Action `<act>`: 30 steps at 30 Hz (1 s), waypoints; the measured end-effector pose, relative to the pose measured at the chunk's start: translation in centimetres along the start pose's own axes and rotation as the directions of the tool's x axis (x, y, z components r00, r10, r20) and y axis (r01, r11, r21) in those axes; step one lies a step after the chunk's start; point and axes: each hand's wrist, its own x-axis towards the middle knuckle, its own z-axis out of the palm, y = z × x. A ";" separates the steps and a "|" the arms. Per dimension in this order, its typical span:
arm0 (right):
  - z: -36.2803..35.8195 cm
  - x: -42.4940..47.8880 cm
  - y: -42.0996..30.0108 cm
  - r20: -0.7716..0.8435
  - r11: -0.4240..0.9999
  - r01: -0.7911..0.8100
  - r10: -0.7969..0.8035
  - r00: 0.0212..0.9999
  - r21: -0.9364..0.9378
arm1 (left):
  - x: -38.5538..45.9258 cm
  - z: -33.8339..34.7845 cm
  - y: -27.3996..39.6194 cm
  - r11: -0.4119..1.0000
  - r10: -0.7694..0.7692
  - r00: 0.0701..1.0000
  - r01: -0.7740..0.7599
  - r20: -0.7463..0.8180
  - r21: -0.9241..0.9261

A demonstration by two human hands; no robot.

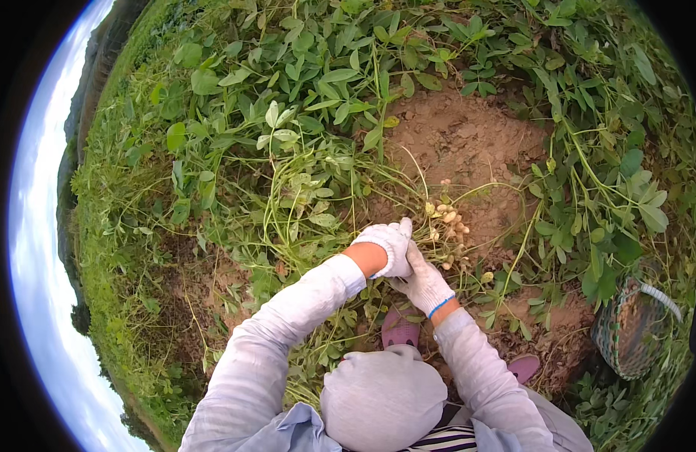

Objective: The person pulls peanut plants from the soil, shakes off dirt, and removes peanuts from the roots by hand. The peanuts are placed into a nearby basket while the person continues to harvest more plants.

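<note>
My left hand (383,246), in a white knit glove, is closed around the stems of uprooted peanut plants (432,229). A cluster of pale peanut pods (452,220) hangs on the roots just right of the hand. The leafy tops (302,198) trail off to the left. My right hand (428,282), gloved in the same white knit with a blue cuff edge, presses against the left from below right. Its fingertips meet the left hand beside the roots. What the right fingers grip is hidden.
Reddish bare soil (466,141) shows beyond the pods. Leafy peanut plants (336,85) surround it, with longer stems (585,152) at right. A woven basket (605,333) with a white handle stands at lower right. My pink shoes (400,327) are below my hands.
</note>
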 end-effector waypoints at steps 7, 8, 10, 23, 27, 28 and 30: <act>1.8 1.9 -1.5 -0.252 0.983 0.085 -0.042 0.967 0.160 | 3.0 -10.4 0.3 0.946 0.238 0.722 -0.325 -0.650 -0.015; 1.7 2.2 -1.1 -0.263 0.979 0.086 -0.035 0.964 0.186 | 4.6 -10.6 -0.5 0.952 0.236 0.761 -0.305 -0.604 -0.012; 1.4 2.3 -0.4 -0.254 0.961 0.131 -0.066 0.965 0.244 | 7.8 -10.5 -2.2 0.966 0.225 0.828 -0.259 -0.514 0.006; -4.6 -9.0 8.4 0.009 0.877 -0.140 0.163 0.987 -0.459 | -9.0 8.6 -7.4 0.882 -0.426 0.866 0.462 0.260 -0.092; -8.2 -6.9 8.0 -0.011 0.950 -0.310 0.310 0.951 0.039 | -13.2 8.7 -1.8 0.895 -0.374 0.927 0.359 -0.008 -0.263; -7.4 -7.3 5.6 -0.037 0.962 -0.263 0.261 0.965 -0.067 | -13.4 8.7 -0.7 0.905 -0.356 0.931 0.322 -0.082 -0.278; -4.7 -8.3 1.2 0.085 0.979 0.102 -0.088 0.993 -0.179 | -13.1 7.9 0.2 0.935 -0.283 0.913 0.195 -0.293 -0.297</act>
